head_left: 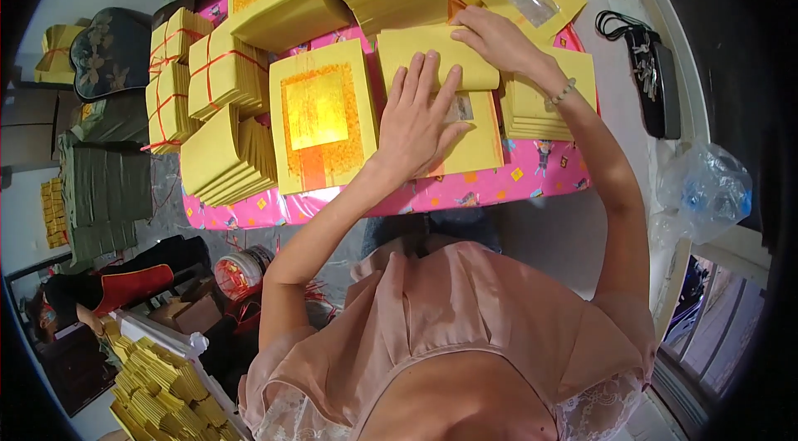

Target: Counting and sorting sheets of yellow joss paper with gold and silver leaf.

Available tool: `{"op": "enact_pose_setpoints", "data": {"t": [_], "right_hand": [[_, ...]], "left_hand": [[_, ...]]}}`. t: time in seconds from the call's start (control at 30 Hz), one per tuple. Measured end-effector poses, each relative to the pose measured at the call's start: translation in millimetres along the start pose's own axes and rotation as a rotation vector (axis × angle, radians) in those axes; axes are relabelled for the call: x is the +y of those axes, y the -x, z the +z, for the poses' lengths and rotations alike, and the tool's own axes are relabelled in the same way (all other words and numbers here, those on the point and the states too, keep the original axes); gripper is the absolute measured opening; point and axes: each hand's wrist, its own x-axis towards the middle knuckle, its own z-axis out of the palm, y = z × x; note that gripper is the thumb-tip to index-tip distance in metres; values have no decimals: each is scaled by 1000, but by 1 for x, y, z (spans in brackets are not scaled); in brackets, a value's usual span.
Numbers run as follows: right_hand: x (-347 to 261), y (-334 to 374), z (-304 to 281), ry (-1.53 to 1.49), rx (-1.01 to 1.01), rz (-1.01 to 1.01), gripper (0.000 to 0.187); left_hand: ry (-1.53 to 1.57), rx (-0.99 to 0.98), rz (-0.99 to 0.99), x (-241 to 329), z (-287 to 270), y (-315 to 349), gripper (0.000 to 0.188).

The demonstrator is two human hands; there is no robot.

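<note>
Spread flat, my left hand [416, 117] presses on a folded yellow paper sheet [475, 71] and the paper beneath it. At that fold's far edge, my right hand [503, 44] rests with its fingers extended over the paper. Under the fold lies a yellow sheet [475, 150] with a silvery patch partly covered by my left hand. Left of it sits a stack of yellow paper [322, 167] topped by a gold-foil square with an orange border. Beside my right wrist is a pile of folded yellow papers [540, 113].
Red-tied yellow paper bundles [229, 75] and a fanned stack [220, 154] occupy the left of the pink-covered table [416, 202]. Taller stacks [287, 13] stand behind. Keys [644, 67] lie at right near a plastic bag [711, 192]. A co-worker [125, 287] is at lower left.
</note>
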Motion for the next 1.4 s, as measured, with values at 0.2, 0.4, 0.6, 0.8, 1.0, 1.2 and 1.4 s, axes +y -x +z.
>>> {"op": "enact_pose_setpoints", "data": {"t": [0.2, 0.4, 0.6, 0.8, 1.0, 1.2, 1.4], "right_hand": [[3, -17, 9, 91, -93, 33, 30], [4, -21, 19, 222, 24, -69, 31], [-1, -30, 24, 126, -113, -41, 33], [2, -32, 28, 132, -97, -53, 31], [-3, -29, 25, 122, -75, -40, 28], [-50, 26, 14, 331, 119, -113, 48], [-79, 81, 23, 350, -54, 0, 65]], "left_hand": [[1, -18, -70, -9, 16, -4, 83], [30, -35, -85, -12, 18, -9, 85], [21, -60, -102, -13, 18, -10, 86], [32, -72, -121, -14, 22, -10, 86], [47, -86, -117, -13, 24, -11, 86], [50, -89, -120, -15, 27, -9, 84], [89, -79, -127, -16, 26, -8, 82]]}}
